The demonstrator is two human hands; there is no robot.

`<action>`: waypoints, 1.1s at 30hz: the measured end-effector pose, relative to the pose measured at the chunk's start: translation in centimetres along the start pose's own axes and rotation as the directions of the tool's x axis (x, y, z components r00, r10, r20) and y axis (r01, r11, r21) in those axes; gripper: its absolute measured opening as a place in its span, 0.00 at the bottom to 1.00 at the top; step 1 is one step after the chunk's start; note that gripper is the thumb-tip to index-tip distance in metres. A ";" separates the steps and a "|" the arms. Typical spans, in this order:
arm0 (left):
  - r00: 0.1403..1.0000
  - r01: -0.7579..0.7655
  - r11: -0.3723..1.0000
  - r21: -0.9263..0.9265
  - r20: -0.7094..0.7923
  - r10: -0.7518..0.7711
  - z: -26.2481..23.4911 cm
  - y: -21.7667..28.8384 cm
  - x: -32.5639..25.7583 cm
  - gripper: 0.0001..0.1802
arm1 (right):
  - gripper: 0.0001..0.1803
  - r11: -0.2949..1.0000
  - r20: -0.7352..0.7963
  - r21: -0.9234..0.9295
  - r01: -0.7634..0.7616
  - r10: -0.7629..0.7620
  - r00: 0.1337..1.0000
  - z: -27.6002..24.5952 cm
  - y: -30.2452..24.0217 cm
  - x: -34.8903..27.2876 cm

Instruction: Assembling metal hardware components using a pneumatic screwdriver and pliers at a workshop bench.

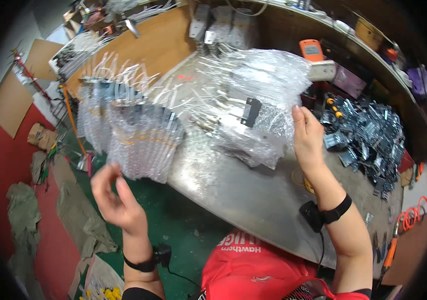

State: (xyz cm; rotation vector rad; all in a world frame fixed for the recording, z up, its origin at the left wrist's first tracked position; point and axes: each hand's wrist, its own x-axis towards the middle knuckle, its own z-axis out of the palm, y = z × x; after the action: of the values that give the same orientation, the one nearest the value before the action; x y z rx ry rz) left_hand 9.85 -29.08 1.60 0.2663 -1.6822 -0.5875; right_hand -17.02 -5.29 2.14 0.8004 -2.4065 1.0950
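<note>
My left hand (118, 202) is raised near the table's left edge, fingers loosely curled, thumb apart, nothing in it. Just beyond it stands a dense row of bubble-wrapped parts (143, 137), with white wires sticking up and yellow bands around them. My right hand (308, 137) is closed at the right edge of a clear bubble-wrap sleeve (276, 117); its fingertips are partly hidden. Left of that sleeve lies a white part with a black end piece (250, 112). More bubble-wrapped parts (268, 67) with white wires are piled behind, and another wrapped bundle (248, 147) lies in front.
Dark metal brackets (366, 135) are heaped at the right of the metal table (223, 192). An orange handheld meter (312, 50) stands behind. A coiled orange cord (416, 212) lies at the far right. Grey-green cloths (81, 215) lie on the floor at left.
</note>
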 end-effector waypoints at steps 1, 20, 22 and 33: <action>0.985 0.001 0.999 -0.042 0.170 0.006 0.0 1.1 -1.2 0.18 | 0.20 0.945 0.009 0.289 -0.152 0.156 0.988 0.1 1.0 -1.1; 0.004 0.993 -0.113 -0.030 0.974 -0.226 11.8 11.3 -8.1 0.38 | 0.12 0.799 0.062 -0.591 -0.108 0.178 0.982 1.5 13.5 1.0; -0.072 0.989 -0.137 0.050 0.985 -0.156 11.7 11.8 -8.2 0.34 | 0.11 0.845 -0.208 0.409 -0.343 0.452 0.867 3.1 15.0 1.8; -0.207 0.951 -0.273 0.144 0.954 -0.217 13.5 13.8 -10.5 0.24 | 0.11 0.970 0.128 -0.242 0.007 0.025 0.991 -7.2 9.0 -6.7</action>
State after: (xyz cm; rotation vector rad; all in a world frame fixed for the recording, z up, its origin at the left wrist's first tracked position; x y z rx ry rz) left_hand 0.94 -9.29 -1.48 0.5234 -1.3404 -3.1093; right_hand -16.82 7.36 -2.04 0.7994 -2.5895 0.7517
